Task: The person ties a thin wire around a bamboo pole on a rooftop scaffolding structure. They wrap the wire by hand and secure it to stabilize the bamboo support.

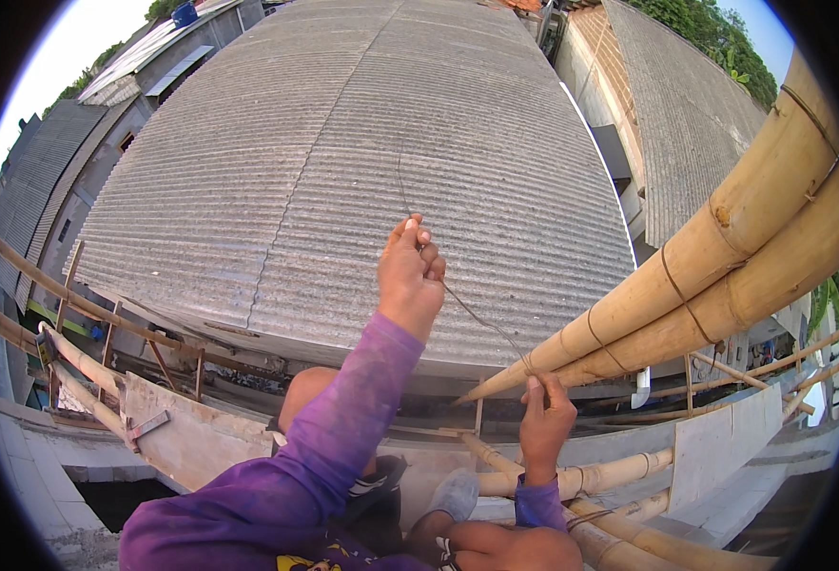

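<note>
A thin dark wire (493, 326) runs between my hands, over a corrugated grey roof. My left hand (412, 271) is raised in the middle with its fingers closed on the wire, and a loose end sticks up past the fingertips. Lower and to the right, my right hand (545, 419) pinches the wire between thumb and fingers, close against the bamboo poles (619, 328). Two thick poles lie side by side, slanting up to the right. Dark wire loops (683, 295) wrap around them at several places.
The corrugated roof (372, 171) spreads out ahead, below me. Bamboo rails (87, 305) run along the left, and more bamboo (619, 473) lies beside my right leg. A grey flat tool (148, 425) rests on a concrete ledge (201, 428) at left. A dark opening (125, 500) sits lower left.
</note>
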{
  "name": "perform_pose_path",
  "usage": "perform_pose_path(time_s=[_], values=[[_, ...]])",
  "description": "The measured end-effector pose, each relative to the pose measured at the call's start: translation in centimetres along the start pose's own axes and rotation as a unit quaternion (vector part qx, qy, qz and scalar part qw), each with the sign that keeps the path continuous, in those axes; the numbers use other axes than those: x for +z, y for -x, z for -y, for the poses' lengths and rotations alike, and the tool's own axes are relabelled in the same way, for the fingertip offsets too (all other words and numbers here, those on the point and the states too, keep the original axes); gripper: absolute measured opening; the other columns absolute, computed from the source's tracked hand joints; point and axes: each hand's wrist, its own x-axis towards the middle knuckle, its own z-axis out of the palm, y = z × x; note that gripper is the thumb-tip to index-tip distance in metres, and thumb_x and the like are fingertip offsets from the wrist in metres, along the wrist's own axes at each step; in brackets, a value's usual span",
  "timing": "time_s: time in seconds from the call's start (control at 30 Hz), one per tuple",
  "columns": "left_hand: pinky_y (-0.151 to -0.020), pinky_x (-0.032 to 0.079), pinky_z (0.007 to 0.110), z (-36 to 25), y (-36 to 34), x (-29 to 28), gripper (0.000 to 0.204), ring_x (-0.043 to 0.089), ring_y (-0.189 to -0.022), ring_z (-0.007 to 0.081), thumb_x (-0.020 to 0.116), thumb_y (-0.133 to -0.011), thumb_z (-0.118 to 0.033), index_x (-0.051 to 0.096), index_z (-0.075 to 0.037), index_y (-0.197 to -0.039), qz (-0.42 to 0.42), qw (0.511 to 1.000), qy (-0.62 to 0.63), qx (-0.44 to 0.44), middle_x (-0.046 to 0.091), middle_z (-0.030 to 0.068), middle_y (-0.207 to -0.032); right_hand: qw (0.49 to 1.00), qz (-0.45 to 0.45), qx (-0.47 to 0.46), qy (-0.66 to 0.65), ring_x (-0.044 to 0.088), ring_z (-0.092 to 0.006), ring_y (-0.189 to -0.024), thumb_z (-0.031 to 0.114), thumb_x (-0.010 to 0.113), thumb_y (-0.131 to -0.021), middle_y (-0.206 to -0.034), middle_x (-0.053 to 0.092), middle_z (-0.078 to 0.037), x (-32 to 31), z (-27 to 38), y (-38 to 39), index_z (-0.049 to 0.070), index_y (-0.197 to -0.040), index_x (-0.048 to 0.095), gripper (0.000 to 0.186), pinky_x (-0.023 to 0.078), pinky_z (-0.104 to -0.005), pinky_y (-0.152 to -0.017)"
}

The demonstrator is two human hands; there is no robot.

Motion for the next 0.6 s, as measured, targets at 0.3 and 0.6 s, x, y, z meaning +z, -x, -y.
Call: perform_pose_path(time_s=[0.3, 0.6], values=[[-0.044, 0.023, 0.022, 0.2, 0.0, 0.2, 0.015, 0.029, -0.051, 0.004, 0.052, -0.105, -0.019, 0.059, -0.009, -0.114, 0.057, 0.997, -0.053, 0.023, 0.048, -0.004, -0.071, 0.905, 0.416, -0.089, -0.007, 0.071, -0.0284, -0.077, 0.021, 0.064, -0.094, -0.091, 0.074, -0.016, 0.8, 1.7, 1.0, 0.003, -0.106, 0.073, 0.023, 0.052, -0.0366, -0.074], [-0.044, 0.023, 0.022, -0.4, -0.2, 0.3, 0.015, 0.028, -0.05, 0.0038, 0.051, -0.106, -0.019, 0.058, -0.008, -0.114, 0.055, 0.998, 0.032, -0.024, 0.046, -0.0041, -0.07, 0.796, 0.119, 0.205, -0.556, 0.023, -0.0041, -0.045, 0.02, 0.052, -0.105, -0.056, 0.035, 0.005, -1.3, 0.6, -0.3, 0.002, -0.097, 0.062, 0.022, 0.023, -0.0226, -0.041]])
